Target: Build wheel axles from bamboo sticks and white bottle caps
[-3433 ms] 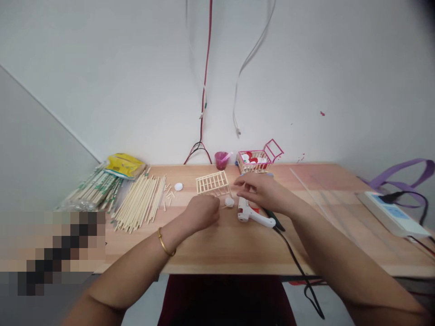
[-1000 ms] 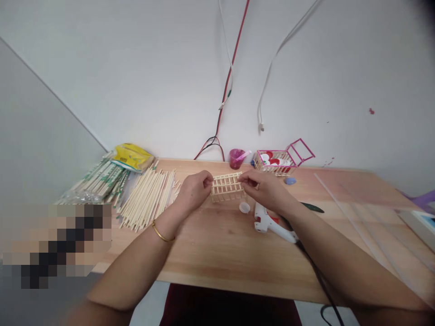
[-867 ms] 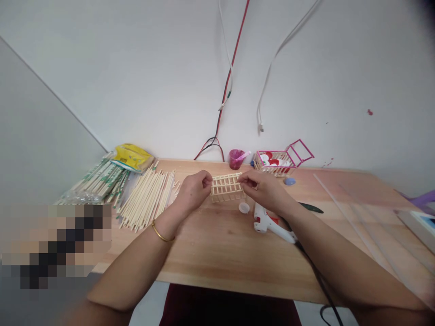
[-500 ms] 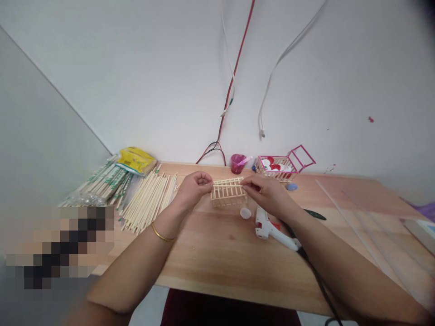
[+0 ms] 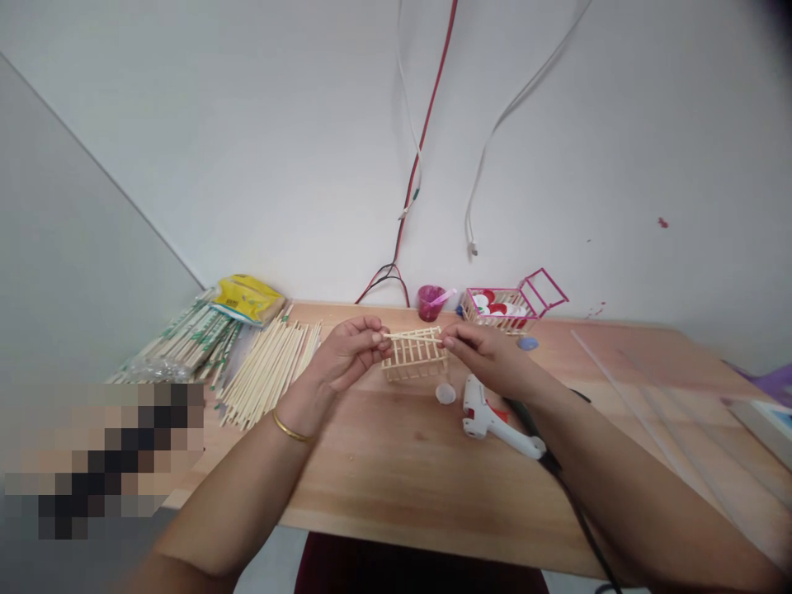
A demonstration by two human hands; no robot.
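A small frame of pale wooden sticks point(image 5: 413, 356), built like a fence, stands on the wooden table point(image 5: 396, 462). My left hand point(image 5: 344, 356) pinches the left end of a thin wooden stick point(image 5: 413, 337) that lies along the frame's top edge. My right hand point(image 5: 488, 353) pinches the stick's right end. A gold bangle is on my left wrist. A white glue gun point(image 5: 495, 412) lies just right of the frame, under my right forearm. A small white cap point(image 5: 444, 393) sits in front of the frame.
A heap of loose wooden sticks point(image 5: 266, 370) lies at the left, beside wrapped chopsticks point(image 5: 179, 342) and a yellow packet point(image 5: 246, 297). A pink cup point(image 5: 429, 302) and a pink-edged stick basket point(image 5: 506, 303) stand by the wall. Cables hang above. Clear glue rods point(image 5: 624, 396) lie at the right.
Since 3.4 s ago both hands left the table near the glue gun and went up to the frame. In the last second the stick's ends stayed pinched; my left fingers spread a little.
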